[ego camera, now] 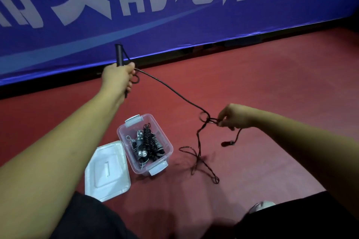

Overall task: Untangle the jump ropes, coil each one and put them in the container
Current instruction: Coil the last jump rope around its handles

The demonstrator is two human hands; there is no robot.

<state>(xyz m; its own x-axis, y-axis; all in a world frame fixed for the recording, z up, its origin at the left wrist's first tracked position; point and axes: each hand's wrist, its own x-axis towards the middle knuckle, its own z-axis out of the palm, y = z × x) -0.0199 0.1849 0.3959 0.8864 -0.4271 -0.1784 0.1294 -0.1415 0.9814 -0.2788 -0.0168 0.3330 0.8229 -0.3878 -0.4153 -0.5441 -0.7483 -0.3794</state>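
A person sits on a red floor (252, 73). The left hand (118, 76), raised far out, is clamped in a fist round a black handle (118, 53). From it a thin dark jump rope (174, 93) runs in mid-air, down and to the right, to a knot (206, 119). The right hand (234, 116) pinches the rope just beside that knot, fingertips together. Below, twisted loops (202, 161) trail onto the floor, and a short end (227, 143) dangles under the right hand.

The likely trouble is that, if the hands draw further apart, the rope would go taut and cinch the knot tighter. Lifting could also drag the twisted floor loops into a fresh snarl, and the dangling end could catch in them.

Near the person's left knee, a pale lid (107, 169) lies flat on the floor. Just to its right stands an open clear plastic container (169, 145), holding coiled ropes (147, 143), black and grey, packed close. The rope in hand is well outside it.
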